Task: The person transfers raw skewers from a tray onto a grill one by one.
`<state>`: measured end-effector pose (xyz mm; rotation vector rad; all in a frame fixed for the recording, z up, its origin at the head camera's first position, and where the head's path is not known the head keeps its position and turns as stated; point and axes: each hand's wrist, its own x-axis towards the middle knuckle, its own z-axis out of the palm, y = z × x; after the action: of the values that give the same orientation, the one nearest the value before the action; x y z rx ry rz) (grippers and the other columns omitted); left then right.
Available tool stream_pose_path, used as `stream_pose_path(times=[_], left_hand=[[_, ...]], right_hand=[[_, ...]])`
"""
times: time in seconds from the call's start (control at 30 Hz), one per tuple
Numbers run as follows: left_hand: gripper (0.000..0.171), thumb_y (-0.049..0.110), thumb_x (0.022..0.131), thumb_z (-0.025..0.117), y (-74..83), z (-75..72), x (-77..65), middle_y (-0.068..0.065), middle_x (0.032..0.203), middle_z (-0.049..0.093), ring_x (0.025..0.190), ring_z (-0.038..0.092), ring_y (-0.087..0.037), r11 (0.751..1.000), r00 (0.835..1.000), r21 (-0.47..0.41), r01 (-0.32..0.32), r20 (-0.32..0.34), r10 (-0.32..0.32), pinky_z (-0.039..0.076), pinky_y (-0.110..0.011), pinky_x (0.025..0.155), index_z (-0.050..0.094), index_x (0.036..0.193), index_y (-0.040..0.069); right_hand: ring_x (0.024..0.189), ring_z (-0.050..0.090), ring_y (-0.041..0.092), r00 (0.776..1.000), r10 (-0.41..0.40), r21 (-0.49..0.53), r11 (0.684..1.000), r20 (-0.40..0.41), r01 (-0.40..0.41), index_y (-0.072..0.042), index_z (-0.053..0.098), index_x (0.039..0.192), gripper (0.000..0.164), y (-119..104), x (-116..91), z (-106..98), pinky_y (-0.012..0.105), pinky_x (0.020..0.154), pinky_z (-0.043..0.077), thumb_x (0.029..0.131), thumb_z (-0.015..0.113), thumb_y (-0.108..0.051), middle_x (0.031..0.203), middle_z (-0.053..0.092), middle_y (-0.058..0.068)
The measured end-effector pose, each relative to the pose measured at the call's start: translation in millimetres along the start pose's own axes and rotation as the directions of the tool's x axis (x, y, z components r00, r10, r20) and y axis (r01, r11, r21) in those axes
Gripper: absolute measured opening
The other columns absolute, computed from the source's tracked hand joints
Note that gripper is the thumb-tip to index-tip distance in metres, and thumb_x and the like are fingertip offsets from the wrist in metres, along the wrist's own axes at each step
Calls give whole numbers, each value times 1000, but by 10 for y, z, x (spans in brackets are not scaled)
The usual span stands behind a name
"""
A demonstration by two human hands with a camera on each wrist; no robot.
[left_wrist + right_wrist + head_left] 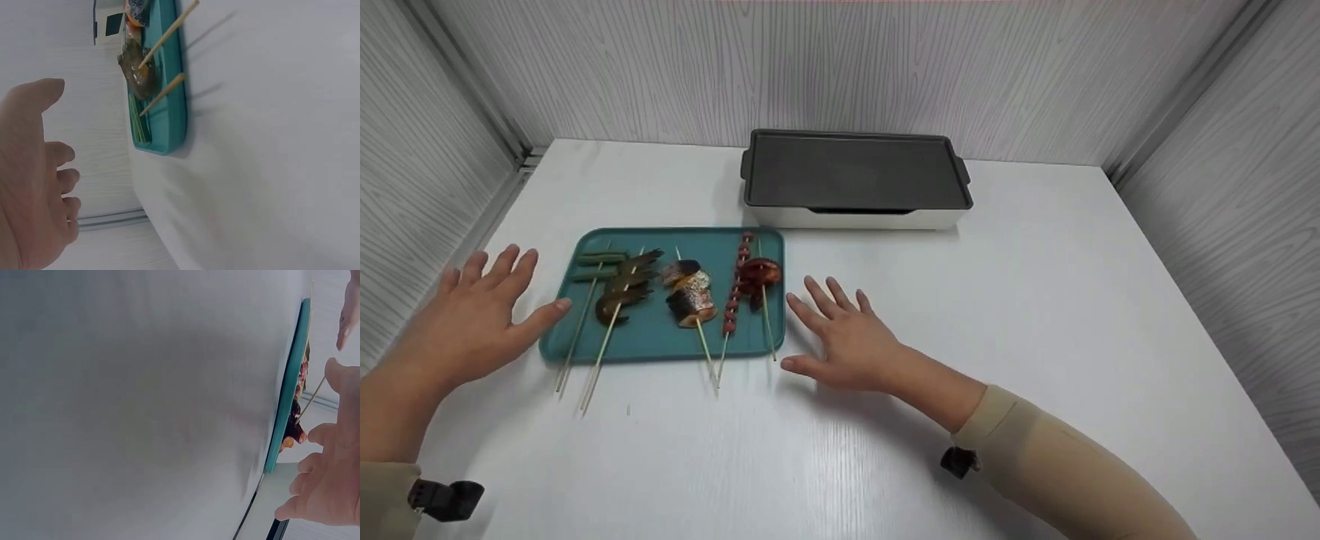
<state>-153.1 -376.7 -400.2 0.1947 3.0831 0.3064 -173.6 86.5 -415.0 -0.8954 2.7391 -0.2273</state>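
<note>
A teal tray (660, 349) lies on the table between the two hands, bearing several skewers whose sticks reach over its near edge. From left to right in the head view come a green vegetable skewer (598, 275), a brown shrimp-like skewer (624, 291), a chunky fish-like skewer (690, 296), a thin skewer of red pieces (735, 292) and a dark red skewer (760, 274). Fingers spread, my left hand (472, 322) hovers at the tray's left edge and holds nothing. My right hand (847, 341), also spread and holding nothing, is just beyond the right edge.
Behind the tray stands a grill with a flat dark plate (855, 172) on a white base (855, 220). The white table (1035, 300) meets wood-grain panels (840, 67) at the back and sides.
</note>
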Motion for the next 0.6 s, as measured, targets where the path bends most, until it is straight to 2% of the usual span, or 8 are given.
stream_pose_path(times=[0.23, 0.43, 0.6], left_hand=[[93, 59, 110, 43, -155, 168, -118, -41, 166, 15, 148, 6, -70, 1000, 998, -6, 0, 64, 1, 1, -81, 117, 18, 163, -13], [87, 55, 112, 40, -189, 213, -176, -39, 167, 15, 148, 7, -70, 999, 993, -28, -19, 113, 22, 0, -81, 117, 18, 163, -12], [81, 51, 114, 36, -202, 264, -192, -37, 167, 17, 149, 8, -68, 999, 990, -37, -32, 136, 37, 1, -81, 117, 21, 163, -12]], right_hand=[[164, -3, 29, 997, -57, -14, 998, 55, 58, -28, 12, 173, 88, -54, 52, 70, 66, 127, 11, 104, 41, -74, 179, 1, 1], [164, -2, 28, 990, -108, 5, 994, 89, 108, -25, 16, 173, 85, -76, 78, 84, 67, 127, 11, 106, 46, -68, 179, 4, 0], [164, 0, 26, 987, -119, 11, 993, 105, 119, -23, 20, 172, 83, -74, 81, 96, 65, 128, 11, 106, 48, -65, 179, 7, -3]])
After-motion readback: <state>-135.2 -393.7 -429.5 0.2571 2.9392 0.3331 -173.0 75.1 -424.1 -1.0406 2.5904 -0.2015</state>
